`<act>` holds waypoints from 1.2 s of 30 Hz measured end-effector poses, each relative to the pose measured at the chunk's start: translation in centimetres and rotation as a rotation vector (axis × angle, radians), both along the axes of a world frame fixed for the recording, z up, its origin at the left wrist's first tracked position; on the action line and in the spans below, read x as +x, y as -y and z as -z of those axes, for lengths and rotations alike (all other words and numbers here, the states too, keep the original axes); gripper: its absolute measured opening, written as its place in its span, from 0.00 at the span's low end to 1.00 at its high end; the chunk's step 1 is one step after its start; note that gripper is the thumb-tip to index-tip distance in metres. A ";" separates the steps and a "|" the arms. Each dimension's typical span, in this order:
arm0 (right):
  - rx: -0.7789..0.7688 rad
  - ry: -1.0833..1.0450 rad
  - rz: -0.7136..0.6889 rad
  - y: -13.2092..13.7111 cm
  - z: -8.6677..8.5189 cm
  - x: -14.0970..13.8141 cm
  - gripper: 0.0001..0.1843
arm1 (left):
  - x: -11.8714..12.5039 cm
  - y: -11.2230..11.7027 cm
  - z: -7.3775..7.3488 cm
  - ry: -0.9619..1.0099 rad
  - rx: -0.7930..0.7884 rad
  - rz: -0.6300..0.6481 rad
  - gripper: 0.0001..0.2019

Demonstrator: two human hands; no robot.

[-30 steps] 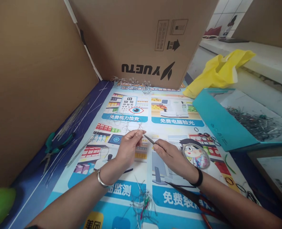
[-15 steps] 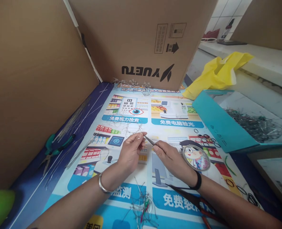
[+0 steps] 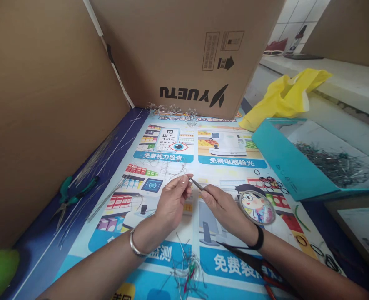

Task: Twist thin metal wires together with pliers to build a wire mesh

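My right hand (image 3: pixel 226 210) is closed around a pair of slim grey tweezers (image 3: pixel 198 184), whose tips point left. Those tips meet the pinched thumb and forefinger of my left hand (image 3: pixel 172 202); whatever small thing is between them is too fine to make out. Beyond my left hand, thin wire loops (image 3: pixel 174 167) lie on the printed sheet (image 3: pixel 195 233). A tangle of wire pieces (image 3: pixel 189 266), with bits of red and green, sits between my forearms. Beside my right wrist is a round clear dish (image 3: pixel 267 217) with small pinkish pieces in it.
Black-handled scissors with red (image 3: pixel 262 266) lie partly under my right forearm. Green-handled pliers (image 3: pixel 66 195) and loose wires (image 3: pixel 93 162) are at left. Dark rings (image 3: pixel 269 179) and a teal box (image 3: pixel 278 162) of metal pieces are at right. Cardboard walls (image 3: pixel 184 54) stand behind.
Almost nothing differs. Both hands and the tweezers have shifted very slightly to the right, still meeting at the same place.
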State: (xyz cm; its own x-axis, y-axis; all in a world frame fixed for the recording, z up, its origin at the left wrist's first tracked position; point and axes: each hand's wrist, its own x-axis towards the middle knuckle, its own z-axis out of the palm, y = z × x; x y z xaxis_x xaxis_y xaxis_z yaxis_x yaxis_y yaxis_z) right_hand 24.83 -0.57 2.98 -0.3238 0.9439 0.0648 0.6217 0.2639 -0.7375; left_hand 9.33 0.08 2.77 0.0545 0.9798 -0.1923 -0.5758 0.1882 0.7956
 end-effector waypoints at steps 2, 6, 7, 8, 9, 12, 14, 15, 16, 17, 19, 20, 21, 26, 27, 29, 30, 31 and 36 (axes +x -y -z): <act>0.002 -0.001 0.004 0.0 0.1 0.0 0.18 | 0.0 0.0 0.0 0.008 -0.005 -0.002 0.14; 0.011 0.022 0.012 0.0 0.3 -0.1 0.17 | 0.1 0.0 -0.1 0.023 -0.018 -0.007 0.14; 0.015 0.034 0.016 0.0 0.3 -0.1 0.18 | 0.1 0.0 -0.1 0.027 -0.019 -0.008 0.14; 0.016 0.051 0.019 -0.1 0.3 -0.1 0.18 | 0.1 0.0 0.0 0.026 -0.021 -0.007 0.14; 0.013 0.075 0.019 -0.1 0.3 0.0 0.17 | 0.1 0.0 0.0 0.015 -0.021 -0.006 0.14; -0.001 0.188 0.004 -0.3 0.3 0.1 0.16 | -0.2 -0.1 0.1 -0.126 0.000 -0.024 0.13; 0.004 0.253 -0.020 -0.4 0.2 0.3 0.15 | -0.5 -0.2 0.1 -0.310 0.050 -0.049 0.11; 0.009 0.271 -0.035 -0.5 0.2 0.3 0.15 | -0.7 -0.3 0.0 -0.411 0.091 -0.053 0.11; 0.014 0.278 -0.049 -0.6 0.1 0.4 0.15 | -0.9 -0.3 -0.1 -0.506 0.142 -0.048 0.10; 0.019 0.278 -0.063 -0.7 0.2 0.4 0.15 | -1.1 -0.4 -0.2 -0.580 0.187 -0.043 0.10; 0.023 0.267 -0.081 -0.8 0.2 0.5 0.16 | -1.3 -0.5 -0.2 -0.639 0.214 -0.050 0.09; 0.022 0.259 -0.082 -0.8 0.2 0.6 0.16 | -1.4 -0.6 -0.2 -0.613 0.189 -0.062 0.09; 0.018 0.248 -0.079 -0.8 0.3 0.6 0.16 | -1.4 -0.7 -0.2 -0.562 0.152 -0.074 0.10; -0.006 0.178 -0.062 -0.4 0.1 0.6 0.15 | -1.1 -1.0 0.3 -0.251 0.044 -0.036 0.12; -0.002 0.168 -0.056 -0.3 0.0 0.5 0.15 | -1.0 -1.0 0.4 -0.208 0.033 -0.017 0.12; 0.015 0.156 -0.040 -0.1 0.1 0.4 0.15 | -0.8 -0.9 0.4 -0.130 0.020 0.022 0.11; 0.027 0.154 -0.032 -0.1 0.1 0.3 0.15 | -0.7 -0.8 0.4 -0.095 0.017 0.036 0.11; 0.040 0.152 -0.027 0.0 0.2 0.3 0.15 | -0.7 -0.7 0.3 -0.065 0.013 0.044 0.11; 0.086 0.131 -0.015 0.1 0.6 0.2 0.15 | -0.4 -0.3 0.0 0.026 0.000 0.050 0.11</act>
State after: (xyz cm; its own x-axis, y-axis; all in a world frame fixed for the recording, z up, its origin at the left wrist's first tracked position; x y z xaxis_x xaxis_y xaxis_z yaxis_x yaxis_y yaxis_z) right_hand 25.07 -0.63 2.40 -0.3490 0.9316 0.1012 0.7068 0.3326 -0.6243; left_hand 8.97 0.34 2.75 0.1081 0.9758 -0.1898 -0.5861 0.2168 0.7807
